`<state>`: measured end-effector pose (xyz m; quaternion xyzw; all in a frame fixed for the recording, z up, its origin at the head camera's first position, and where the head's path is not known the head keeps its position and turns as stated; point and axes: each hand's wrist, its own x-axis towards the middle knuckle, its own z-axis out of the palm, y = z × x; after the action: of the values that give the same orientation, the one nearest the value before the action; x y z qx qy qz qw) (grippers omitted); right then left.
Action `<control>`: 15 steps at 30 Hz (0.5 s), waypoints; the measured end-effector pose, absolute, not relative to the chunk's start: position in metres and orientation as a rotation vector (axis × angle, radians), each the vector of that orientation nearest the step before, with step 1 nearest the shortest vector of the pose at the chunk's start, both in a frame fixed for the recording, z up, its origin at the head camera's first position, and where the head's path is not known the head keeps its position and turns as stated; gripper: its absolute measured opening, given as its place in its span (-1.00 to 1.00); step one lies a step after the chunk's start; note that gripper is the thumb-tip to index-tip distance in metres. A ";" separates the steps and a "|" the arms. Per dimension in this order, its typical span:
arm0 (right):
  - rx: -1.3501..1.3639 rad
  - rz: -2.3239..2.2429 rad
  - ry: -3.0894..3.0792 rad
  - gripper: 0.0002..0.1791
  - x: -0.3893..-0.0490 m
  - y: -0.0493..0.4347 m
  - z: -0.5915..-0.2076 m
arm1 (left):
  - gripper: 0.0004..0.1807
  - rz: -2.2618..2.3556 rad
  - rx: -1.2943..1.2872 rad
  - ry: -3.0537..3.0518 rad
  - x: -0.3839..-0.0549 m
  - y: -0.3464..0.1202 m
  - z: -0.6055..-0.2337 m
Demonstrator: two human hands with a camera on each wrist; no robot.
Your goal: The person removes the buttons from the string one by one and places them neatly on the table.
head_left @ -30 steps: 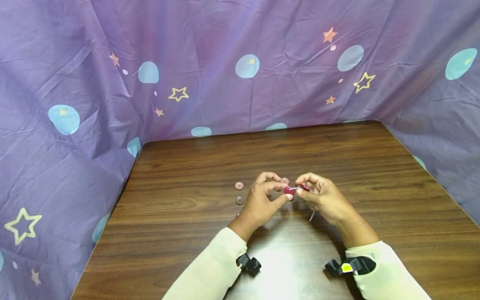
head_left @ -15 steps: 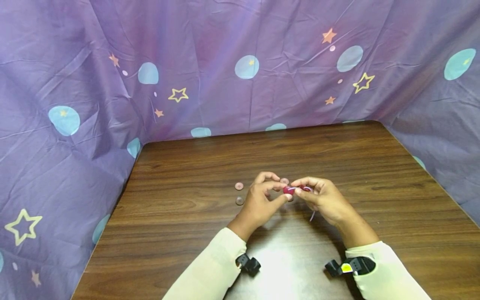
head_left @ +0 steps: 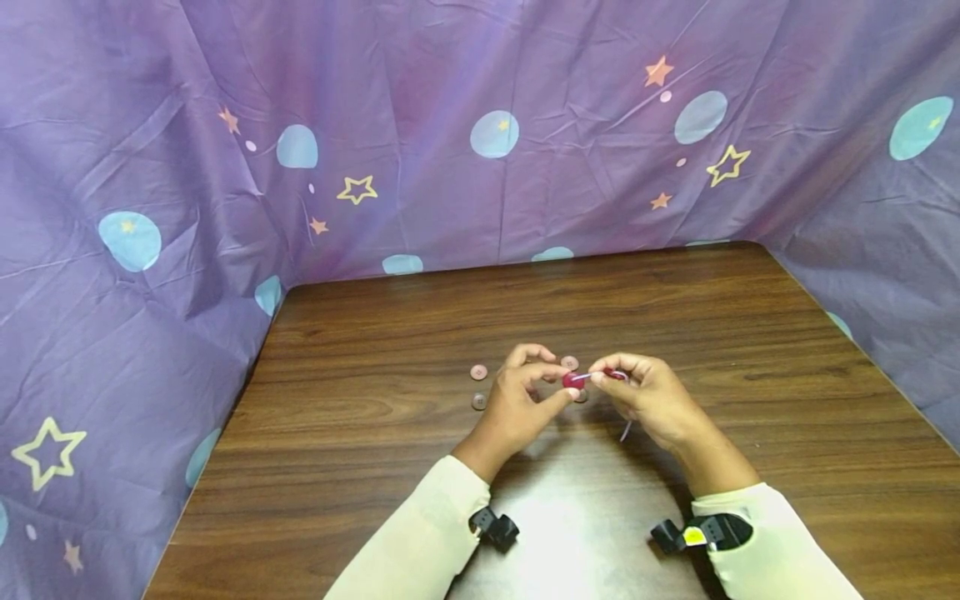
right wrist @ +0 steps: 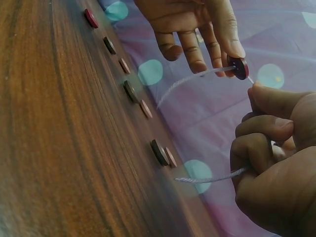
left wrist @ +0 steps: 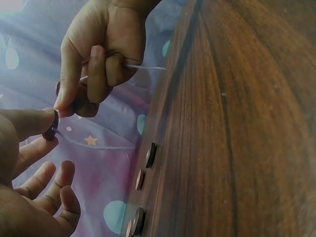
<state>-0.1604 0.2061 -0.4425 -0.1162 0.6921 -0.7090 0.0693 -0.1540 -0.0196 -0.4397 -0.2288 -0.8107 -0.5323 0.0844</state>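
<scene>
My left hand (head_left: pixel 521 404) pinches a dark red button (head_left: pixel 573 381) between thumb and index finger, its other fingers spread. A pale lilac cord (right wrist: pixel 187 81) passes through the button and trails from the face turned away from my right hand. My right hand (head_left: pixel 648 396) pinches the short stretch of cord just beside the button, thumb against index finger. Another red item (head_left: pixel 617 374) shows at the right fingers, mostly covered by them. The cord's loose end (right wrist: pixel 212 177) sticks out below the curled right fingers. Both hands are raised above the wooden table (head_left: pixel 375 467).
Flat on the table lie several loose buttons: a pink one (head_left: pixel 478 372) and a brown one (head_left: pixel 479 402) left of the hands, another pink one (head_left: pixel 570 363) behind them. A red button (right wrist: pixel 90 19) shows in the right wrist view. Purple patterned cloth (head_left: pixel 420 108) surrounds the table.
The left hand with the button has shifted slightly left. The right fingertips moved in along the cord, then back right, and more cord shows between the hands.
</scene>
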 end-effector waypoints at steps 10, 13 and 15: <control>-0.356 -2.189 2.058 -0.75 -0.162 0.209 -0.443 | -0.74 -1.597 -0.685 -2.399 -0.153 -0.023 -0.441; -0.355 -2.207 2.046 -0.76 -0.162 0.209 -0.444 | -0.73 -1.600 -0.686 -2.391 -0.153 -0.024 -0.441; -0.351 -2.221 2.038 -0.76 -0.162 0.209 -0.444 | -0.72 -1.594 -0.687 -2.383 -0.154 -0.025 -0.442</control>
<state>-0.1616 0.2090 -0.4437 -0.1154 0.6706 -0.7308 0.0537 -0.1537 -0.0255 -0.4422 -0.2320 -0.8045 -0.5382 0.0966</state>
